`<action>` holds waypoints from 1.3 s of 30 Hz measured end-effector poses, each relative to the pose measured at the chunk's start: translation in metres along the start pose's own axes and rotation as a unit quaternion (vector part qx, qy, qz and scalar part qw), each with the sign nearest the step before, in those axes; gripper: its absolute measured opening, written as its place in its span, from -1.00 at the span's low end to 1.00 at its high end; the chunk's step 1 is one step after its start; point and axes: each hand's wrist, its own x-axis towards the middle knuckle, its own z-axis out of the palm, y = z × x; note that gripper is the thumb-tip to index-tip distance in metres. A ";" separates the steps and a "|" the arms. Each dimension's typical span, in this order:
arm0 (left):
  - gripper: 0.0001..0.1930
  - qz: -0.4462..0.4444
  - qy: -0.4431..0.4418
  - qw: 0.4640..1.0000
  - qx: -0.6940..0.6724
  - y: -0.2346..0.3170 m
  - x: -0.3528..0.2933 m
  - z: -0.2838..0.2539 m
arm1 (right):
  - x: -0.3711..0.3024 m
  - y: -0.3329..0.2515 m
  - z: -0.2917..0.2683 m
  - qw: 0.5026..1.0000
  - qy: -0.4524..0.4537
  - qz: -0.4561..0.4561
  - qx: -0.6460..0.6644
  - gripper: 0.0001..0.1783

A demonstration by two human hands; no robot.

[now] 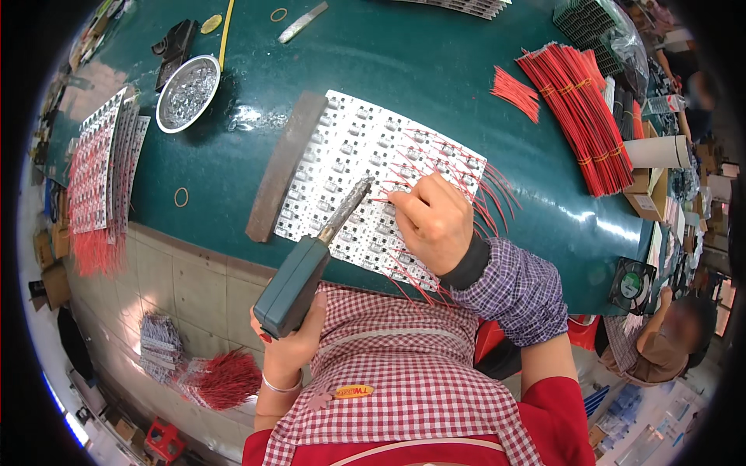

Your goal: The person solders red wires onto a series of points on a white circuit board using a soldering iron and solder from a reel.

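A green soldering gun (292,286) is gripped in my left hand (294,342), its long metal tip pointing up and to the right over a white circuit board panel (336,147). The panel carries rows of small black and silver parts. My right hand (437,221) is pinched on a thin red wire (386,199) whose end lies close by the soldering tip. More red wires (497,193) fan out from the panel's right side, and several others hang at its near edge. A dark grey bar (286,169) lies along the panel's left edge.
A metal bowl (160,116) of silvery bits stands at the far left. Wired panels (99,175) overhang the table's left edge. Bundled red wires (579,116) and a small loose bunch (514,95) lie right. A small fan (631,285) and another person (660,342) are farther right.
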 end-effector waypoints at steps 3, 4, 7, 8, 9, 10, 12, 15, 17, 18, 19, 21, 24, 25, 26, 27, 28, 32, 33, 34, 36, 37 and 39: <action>-0.81 -0.001 -0.010 1.000 -0.002 -0.001 0.001 -0.001 | -0.001 0.000 0.000 1.000 0.001 -0.001 0.002 -0.74; -0.81 0.004 -0.014 1.000 0.000 -0.001 0.002 -0.002 | -0.001 0.000 0.000 1.000 0.003 -0.003 0.006 -0.74; -0.83 0.027 0.002 1.000 -0.008 0.001 0.005 0.000 | -0.002 -0.001 -0.001 1.000 0.001 -0.005 0.011 -0.73; -0.83 0.026 0.004 1.000 -0.008 0.001 0.005 0.001 | -0.003 -0.001 -0.004 1.000 0.000 -0.007 0.012 -0.73; -0.83 0.030 0.000 1.000 -0.002 0.001 0.004 0.001 | -0.004 -0.002 -0.009 1.000 -0.011 -0.003 0.008 -0.73; -0.83 0.035 -0.003 0.999 0.003 0.001 0.004 0.002 | -0.006 -0.002 -0.014 1.000 -0.022 0.000 0.005 -0.72; -0.83 0.046 0.006 0.999 -0.002 0.002 0.004 0.003 | -0.012 -0.003 -0.025 1.000 -0.028 0.007 0.007 -0.74; -0.83 0.050 0.017 0.999 -0.014 0.002 0.001 0.003 | -0.023 -0.009 -0.050 0.999 -0.043 0.032 0.010 -0.73; -0.83 0.041 0.022 0.999 -0.021 0.000 -0.003 0.002 | -0.028 -0.016 -0.062 0.998 -0.011 0.064 0.000 -0.69; -0.83 0.015 0.019 0.999 -0.029 -0.003 -0.005 0.001 | -0.028 -0.020 -0.066 0.997 0.007 0.070 0.003 -0.68; -0.83 -0.012 0.016 0.999 -0.036 -0.004 -0.007 0.000 | -0.025 -0.024 -0.066 0.998 0.007 0.069 0.004 -0.68; -0.83 -0.012 0.018 0.999 -0.043 0.000 -0.006 0.001 | -0.017 -0.030 -0.063 0.997 0.020 0.045 0.052 -0.67; -0.81 0.019 0.024 0.999 -0.041 0.005 -0.006 0.004 | -0.006 -0.022 -0.039 0.997 0.001 0.040 0.067 -0.73; -0.81 0.049 0.029 0.998 -0.032 0.005 -0.005 0.004 | -0.005 -0.016 -0.029 0.996 -0.009 0.038 0.079 -0.75; -0.81 0.049 0.030 0.998 -0.032 0.006 -0.005 0.004 | -0.006 -0.010 -0.020 0.996 -0.005 0.045 0.082 -0.79; -0.81 0.059 0.023 0.998 -0.027 0.007 -0.004 0.003 | -0.008 -0.006 -0.016 0.996 -0.006 0.044 0.082 -0.79; -0.81 0.070 0.016 0.997 -0.023 0.007 -0.004 0.003 | -0.009 -0.002 -0.013 0.995 -0.006 0.050 0.082 -0.79; -0.82 0.069 0.023 0.997 -0.005 -0.006 -0.010 0.003 | -0.010 -0.001 -0.008 0.995 -0.013 0.052 0.087 -0.78; -0.83 0.076 0.016 0.997 -0.009 -0.007 -0.009 0.003 | -0.010 -0.001 -0.007 0.995 -0.013 0.052 0.087 -0.76; -0.83 0.083 0.008 0.996 -0.012 -0.007 -0.008 0.003 | -0.010 -0.001 -0.006 0.995 -0.014 0.053 0.087 -0.76; -0.83 0.082 -0.001 0.997 -0.009 -0.007 -0.007 0.002 | -0.011 -0.002 -0.006 0.995 -0.015 0.058 0.083 -0.76; -0.83 0.082 -0.009 0.997 -0.006 -0.007 -0.007 0.001 | -0.011 -0.003 -0.006 0.995 -0.015 0.060 0.082 -0.76; -0.83 0.068 -0.008 0.997 -0.022 -0.006 -0.007 0.002 | -0.008 -0.005 -0.007 0.996 -0.013 0.055 0.062 -0.76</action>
